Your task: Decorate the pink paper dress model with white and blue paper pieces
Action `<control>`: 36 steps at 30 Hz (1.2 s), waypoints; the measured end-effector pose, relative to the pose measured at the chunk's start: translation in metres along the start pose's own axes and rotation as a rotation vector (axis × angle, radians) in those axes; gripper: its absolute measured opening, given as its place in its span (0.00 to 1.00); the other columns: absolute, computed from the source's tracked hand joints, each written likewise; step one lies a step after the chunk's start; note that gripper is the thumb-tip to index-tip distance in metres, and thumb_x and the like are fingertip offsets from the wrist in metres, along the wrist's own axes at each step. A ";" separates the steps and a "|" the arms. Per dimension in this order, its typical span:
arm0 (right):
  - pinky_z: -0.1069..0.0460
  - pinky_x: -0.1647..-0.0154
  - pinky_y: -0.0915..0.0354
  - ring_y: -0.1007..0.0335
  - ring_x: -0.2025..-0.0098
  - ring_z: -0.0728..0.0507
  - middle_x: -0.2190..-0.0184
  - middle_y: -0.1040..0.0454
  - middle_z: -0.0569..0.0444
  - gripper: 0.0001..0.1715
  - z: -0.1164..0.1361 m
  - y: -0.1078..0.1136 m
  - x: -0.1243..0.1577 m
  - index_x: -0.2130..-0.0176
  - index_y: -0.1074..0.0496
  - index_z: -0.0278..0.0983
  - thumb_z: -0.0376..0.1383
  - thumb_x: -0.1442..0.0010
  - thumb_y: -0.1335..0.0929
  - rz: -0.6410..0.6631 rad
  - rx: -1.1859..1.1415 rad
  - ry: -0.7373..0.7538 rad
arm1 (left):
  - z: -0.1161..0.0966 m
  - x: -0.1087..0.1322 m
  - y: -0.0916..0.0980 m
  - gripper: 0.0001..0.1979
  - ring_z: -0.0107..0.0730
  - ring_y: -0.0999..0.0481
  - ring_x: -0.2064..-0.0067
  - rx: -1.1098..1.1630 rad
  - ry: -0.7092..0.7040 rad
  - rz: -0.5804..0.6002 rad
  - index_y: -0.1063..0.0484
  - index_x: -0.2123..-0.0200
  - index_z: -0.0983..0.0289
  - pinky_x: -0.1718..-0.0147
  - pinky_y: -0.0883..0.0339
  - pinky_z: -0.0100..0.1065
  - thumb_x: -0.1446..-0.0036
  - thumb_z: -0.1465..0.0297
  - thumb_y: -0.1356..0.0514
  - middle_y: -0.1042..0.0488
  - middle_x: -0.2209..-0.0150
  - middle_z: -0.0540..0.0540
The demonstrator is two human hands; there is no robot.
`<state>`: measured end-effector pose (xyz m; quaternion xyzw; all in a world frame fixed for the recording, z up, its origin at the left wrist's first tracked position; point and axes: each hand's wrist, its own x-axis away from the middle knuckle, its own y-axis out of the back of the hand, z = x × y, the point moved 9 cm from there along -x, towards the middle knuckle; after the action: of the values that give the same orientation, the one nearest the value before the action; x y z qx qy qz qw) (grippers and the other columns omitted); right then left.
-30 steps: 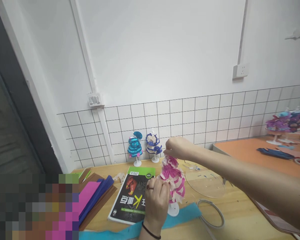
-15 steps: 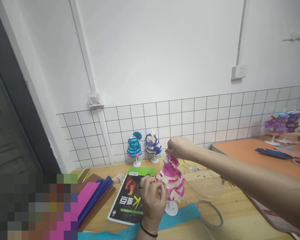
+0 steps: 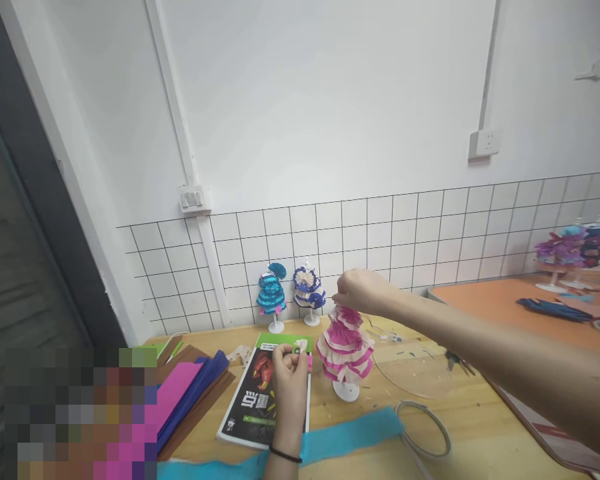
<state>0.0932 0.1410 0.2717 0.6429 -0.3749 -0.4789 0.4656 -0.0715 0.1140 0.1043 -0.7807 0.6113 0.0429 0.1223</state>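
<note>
A small dress form wears a layered pink and cream crepe-paper dress and stands upright on a round white base. My right hand is closed around its top, hiding the upper end from view. To the left of the dress, above the magazine, my left hand pinches a little crinkled paper piece, cream with a pink part. A short gap separates that piece from the dress. A turquoise crepe strip lies across the table in front of the base.
Two more dressed forms, one turquoise and one purple and cream, stand by the wall. Coloured paper sheets lie at left. A tape ring lies at right. Beyond it is an orange table with other dressed forms.
My left hand has drawn back from the dress to the left, and the paper piece now shows in its fingers. The dress form's base has shifted away from me. My right hand stays at its top.
</note>
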 end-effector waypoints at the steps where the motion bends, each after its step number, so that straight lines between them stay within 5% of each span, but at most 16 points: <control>1: 0.53 0.79 0.46 0.31 0.72 0.43 0.73 0.25 0.46 0.16 0.000 0.000 -0.001 0.73 0.26 0.34 0.42 0.48 0.38 -0.004 0.007 -0.004 | 0.003 0.000 -0.002 0.12 0.26 0.30 0.78 -0.013 0.008 0.024 0.45 0.67 0.60 0.78 0.40 0.26 0.52 0.65 0.44 0.32 0.82 0.44; 5: 0.53 0.78 0.45 0.30 0.72 0.42 0.74 0.26 0.45 0.15 0.000 -0.002 -0.004 0.74 0.28 0.34 0.41 0.48 0.38 -0.008 0.036 -0.020 | 0.008 -0.001 -0.010 0.09 0.27 0.29 0.78 -0.272 -0.038 0.123 0.43 0.66 0.61 0.78 0.39 0.27 0.48 0.63 0.48 0.30 0.79 0.47; 9: 0.52 0.78 0.45 0.30 0.72 0.42 0.74 0.26 0.46 0.15 0.000 -0.004 -0.005 0.75 0.29 0.34 0.40 0.47 0.39 -0.008 0.053 -0.017 | 0.011 -0.001 -0.011 0.08 0.29 0.29 0.74 -0.485 -0.092 0.157 0.37 0.75 0.62 0.75 0.39 0.28 0.51 0.64 0.46 0.29 0.79 0.50; 15: 0.52 0.78 0.44 0.30 0.71 0.42 0.74 0.26 0.46 0.18 -0.005 -0.007 -0.005 0.73 0.28 0.34 0.43 0.46 0.39 -0.002 0.058 -0.019 | 0.013 0.003 0.002 0.08 0.34 0.30 0.71 -0.863 -0.140 0.108 0.33 0.85 0.63 0.70 0.42 0.32 0.57 0.74 0.42 0.31 0.76 0.52; 21: 0.53 0.78 0.44 0.30 0.72 0.43 0.74 0.26 0.47 0.19 -0.009 -0.009 -0.004 0.73 0.28 0.34 0.43 0.45 0.40 0.006 0.048 -0.016 | 0.012 0.004 0.014 0.10 0.42 0.29 0.66 -1.166 -0.140 0.049 0.28 0.79 0.67 0.69 0.43 0.36 0.52 0.78 0.47 0.29 0.71 0.62; 26: 0.53 0.77 0.44 0.31 0.72 0.43 0.73 0.26 0.46 0.18 -0.009 -0.009 -0.003 0.73 0.28 0.34 0.43 0.45 0.40 0.007 0.041 -0.012 | 0.010 0.000 0.019 0.12 0.43 0.29 0.65 -1.245 -0.140 0.030 0.28 0.75 0.67 0.70 0.43 0.36 0.49 0.78 0.50 0.29 0.69 0.63; 32: 0.53 0.78 0.44 0.31 0.72 0.43 0.74 0.26 0.46 0.19 -0.010 -0.008 -0.003 0.74 0.27 0.34 0.43 0.45 0.40 0.021 0.040 -0.029 | 0.018 -0.001 0.009 0.07 0.31 0.29 0.69 -1.190 -0.166 0.097 0.29 0.74 0.63 0.72 0.43 0.28 0.51 0.77 0.46 0.27 0.72 0.53; 36: 0.53 0.79 0.45 0.31 0.73 0.44 0.75 0.26 0.46 0.18 -0.014 -0.008 -0.004 0.75 0.27 0.34 0.42 0.45 0.40 0.030 0.045 -0.047 | 0.024 0.003 0.004 0.11 0.35 0.30 0.66 -1.236 -0.201 0.102 0.29 0.74 0.64 0.68 0.43 0.32 0.49 0.79 0.50 0.27 0.70 0.57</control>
<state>0.1057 0.1501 0.2670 0.6363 -0.4061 -0.4782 0.4489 -0.0729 0.1165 0.0799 -0.6690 0.4956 0.4675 -0.2972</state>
